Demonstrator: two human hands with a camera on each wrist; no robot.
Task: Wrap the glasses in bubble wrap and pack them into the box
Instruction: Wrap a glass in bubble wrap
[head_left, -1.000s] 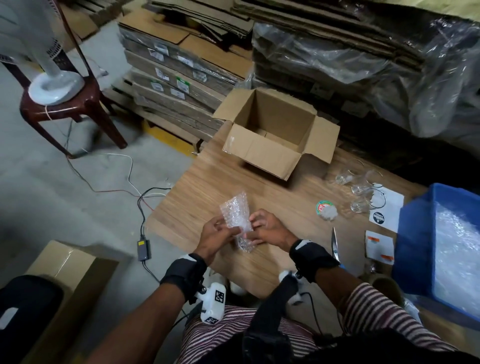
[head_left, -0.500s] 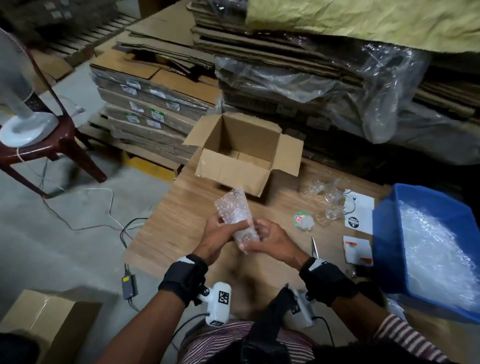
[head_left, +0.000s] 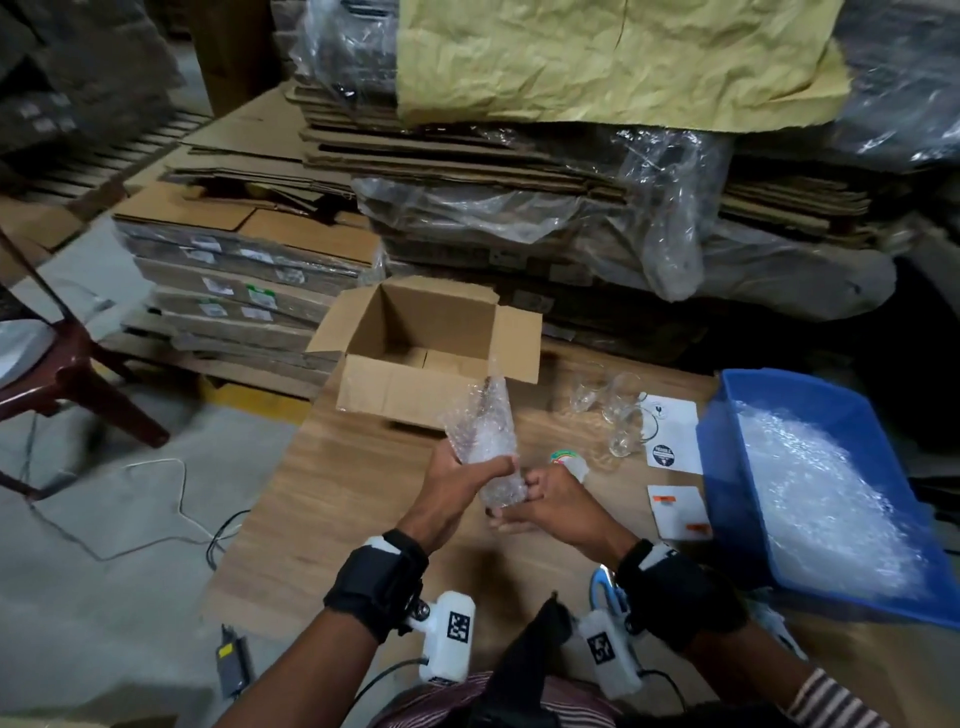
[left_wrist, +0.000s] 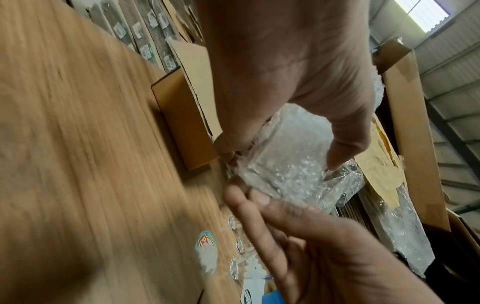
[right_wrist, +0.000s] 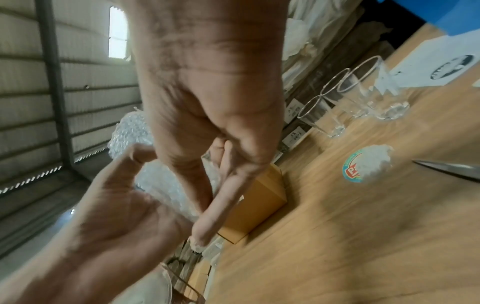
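A glass rolled in bubble wrap (head_left: 485, 441) stands nearly upright above the wooden table (head_left: 332, 499), in front of the open cardboard box (head_left: 415, 384). My left hand (head_left: 457, 480) grips its middle, thumb across the front. My right hand (head_left: 545, 496) pinches the wrap at the lower end. In the left wrist view the wrapped glass (left_wrist: 291, 152) sits between my left hand (left_wrist: 298, 86) and the right hand's fingertips (left_wrist: 249, 197). Three bare glasses (head_left: 615, 415) stand to the right. The box looks empty.
A blue bin (head_left: 727, 447) of bubble wrap sits at the table's right edge. A tape roll (head_left: 569, 462), paper cards (head_left: 675, 509) and scissors (head_left: 605, 587) lie near my right hand. Stacks of flat cardboard (head_left: 519, 171) rise behind the table. A red chair (head_left: 78, 374) stands on the left.
The wrapped glass has risen and tipped more upright, closer to the box. My left hand now wraps round its middle, and my right hand has dropped to its lower end.
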